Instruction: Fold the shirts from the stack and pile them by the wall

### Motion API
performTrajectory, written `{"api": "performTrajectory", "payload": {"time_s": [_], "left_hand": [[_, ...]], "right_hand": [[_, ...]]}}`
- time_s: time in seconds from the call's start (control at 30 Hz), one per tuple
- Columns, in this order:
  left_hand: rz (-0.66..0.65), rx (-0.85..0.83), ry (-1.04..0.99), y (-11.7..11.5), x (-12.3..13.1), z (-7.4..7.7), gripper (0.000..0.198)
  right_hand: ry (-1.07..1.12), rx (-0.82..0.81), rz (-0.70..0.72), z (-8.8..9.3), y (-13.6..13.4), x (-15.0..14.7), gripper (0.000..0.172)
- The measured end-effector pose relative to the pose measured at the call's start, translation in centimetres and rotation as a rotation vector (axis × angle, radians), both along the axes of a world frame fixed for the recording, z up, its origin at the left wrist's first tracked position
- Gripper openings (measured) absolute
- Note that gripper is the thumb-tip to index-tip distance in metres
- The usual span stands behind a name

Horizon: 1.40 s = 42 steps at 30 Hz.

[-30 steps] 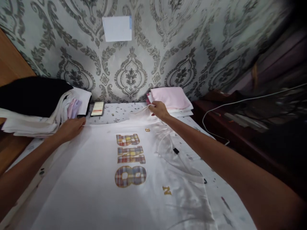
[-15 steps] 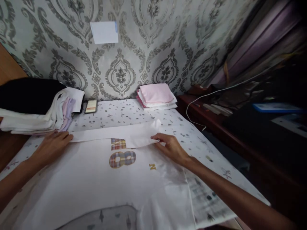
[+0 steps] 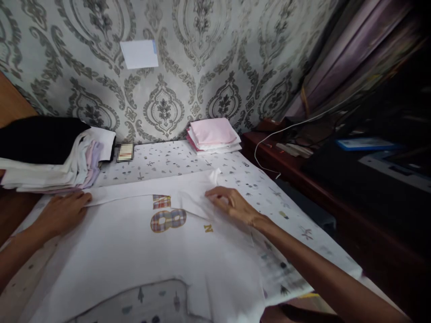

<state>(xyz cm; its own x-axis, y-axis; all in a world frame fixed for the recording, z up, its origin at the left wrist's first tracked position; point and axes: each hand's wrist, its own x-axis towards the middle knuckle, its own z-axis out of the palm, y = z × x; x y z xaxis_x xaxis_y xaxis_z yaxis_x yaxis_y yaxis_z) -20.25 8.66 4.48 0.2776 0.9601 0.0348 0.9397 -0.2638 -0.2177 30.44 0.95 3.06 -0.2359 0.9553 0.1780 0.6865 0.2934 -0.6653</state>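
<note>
Thing in hand: white T-shirt (image 3: pixel 134 251), spread flat across the lower centre of the frame on the tabletop (image 3: pixel 175 159), which has a cover printed with small marks.
Shirt state: its far edge is turned back toward the camera as a folded band (image 3: pixel 134 192) running left to right across mid-frame. The band hides the upper part of the plaid print (image 3: pixel 168 219); a plaid "8" and a small gold letter show below it.
Left hand (image 3: pixel 62 213): open, palm down, fingers out, flat on the left end of the band.
Right hand (image 3: pixel 232 204): fingers arched, tips on the cloth at the right end of the band. I cannot tell whether it pinches the cloth or only presses it.
Handling (judgement): thin knit, light, soft and limp, with no stiffness of its own. It likely wrinkles and slides on the cover, and it is not fragile.
Where to hold (judgement): at the two ends of the fold line or at the corners, one hand each, so the edge keeps straight.
Left of frame: tall stack of clothes (image 3: pixel 43 161), dark on top, just beyond the left hand.
Upper centre: folded pink pile (image 3: pixel 213 132) against the patterned wall, well apart from the shirt.
Wall: a paper note (image 3: pixel 139 54).
Right: white cable (image 3: pixel 269 148) over a dark side surface.
</note>
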Motion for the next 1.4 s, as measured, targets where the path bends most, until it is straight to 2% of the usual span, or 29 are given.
{"api": "performTrajectory", "payload": {"time_s": [0.07, 0.13, 0.23, 0.37, 0.43, 0.53, 0.6, 0.7, 0.77, 0.83, 0.93, 1.0, 1.07, 1.13, 1.2, 1.27, 1.33, 1.4], "left_hand": [[0.022, -0.120, 0.032, 0.4, 0.0, 0.0, 0.047], [-0.016, -0.190, -0.029, 0.5, 0.5, -0.5, 0.058], [-0.029, -0.222, -0.205, 0.2, 1.7, -2.1, 0.071], [0.005, -0.186, -0.239, 0.0, 1.9, -4.5, 0.077], [0.020, -0.169, -0.296, 0.4, 0.9, -4.7, 0.074], [0.074, -0.116, -0.493, 1.4, -1.2, -3.6, 0.067], [0.122, -0.031, -0.606, 2.0, -2.3, -2.7, 0.060], [0.178, 0.079, -0.641, 2.4, -2.5, -2.0, 0.050], [0.147, 0.090, -0.608, 2.2, -1.8, -2.4, 0.049], [0.090, 0.055, -0.547, 1.9, -0.8, -3.3, 0.053], [0.045, -0.025, -0.428, 1.7, -0.2, -4.8, 0.064], [0.030, -0.051, -0.368, 1.8, -0.4, -5.3, 0.067], [0.027, -0.069, -0.315, 2.0, -0.6, -5.1, 0.067], [0.044, -0.057, -0.254, 1.7, -0.2, -4.3, 0.063], [0.025, -0.007, -0.210, 0.9, 1.3, -3.1, 0.058], [-0.069, 0.032, -0.239, -0.3, 4.2, -1.9, 0.051], [-0.241, 0.006, -0.337, -1.6, 8.1, -1.2, 0.043], [-0.472, -0.066, -0.384, -2.6, 12.6, -0.9, 0.035]], "right_hand": [[-0.067, 0.062, -0.063, -0.1, 2.0, 0.3, 0.042], [-0.205, 0.112, -0.060, -0.8, 4.5, 0.6, 0.051], [-0.362, 0.094, 0.014, -2.9, 8.1, 1.3, 0.059], [-0.442, 0.061, -0.002, -5.6, 11.5, 3.1, 0.062], [-0.472, 0.080, 0.003, -6.5, 12.4, 3.9, 0.063], [-0.469, 0.131, 0.010, -7.2, 13.2, 4.5, 0.061], [-0.468, 0.162, -0.019, -7.2, 13.1, 4.3, 0.059], [-0.483, 0.246, -0.069, -6.6, 11.9, 3.1, 0.056], [-0.488, 0.311, -0.040, -6.1, 10.7, 1.8, 0.056], [-0.488, 0.321, 0.050, -5.8, 9.5, 0.7, 0.057], [-0.479, 0.246, 0.160, -5.8, 8.5, -0.3, 0.058], [-0.457, 0.202, 0.164, -5.7, 8.2, -0.3, 0.056], [-0.422, 0.180, 0.142, -5.4, 7.9, -0.1, 0.055], [-0.382, 0.177, 0.125, -4.7, 7.1, -0.1, 0.053], [-0.344, 0.185, 0.122, -3.9, 5.8, -0.5, 0.051], [-0.306, 0.188, 0.143, -3.3, 4.2, -1.1, 0.050], [-0.265, 0.175, 0.171, -2.9, 2.6, -1.7, 0.048], [-0.239, 0.154, 0.185, -3.0, 1.4, -2.2, 0.047]]}}
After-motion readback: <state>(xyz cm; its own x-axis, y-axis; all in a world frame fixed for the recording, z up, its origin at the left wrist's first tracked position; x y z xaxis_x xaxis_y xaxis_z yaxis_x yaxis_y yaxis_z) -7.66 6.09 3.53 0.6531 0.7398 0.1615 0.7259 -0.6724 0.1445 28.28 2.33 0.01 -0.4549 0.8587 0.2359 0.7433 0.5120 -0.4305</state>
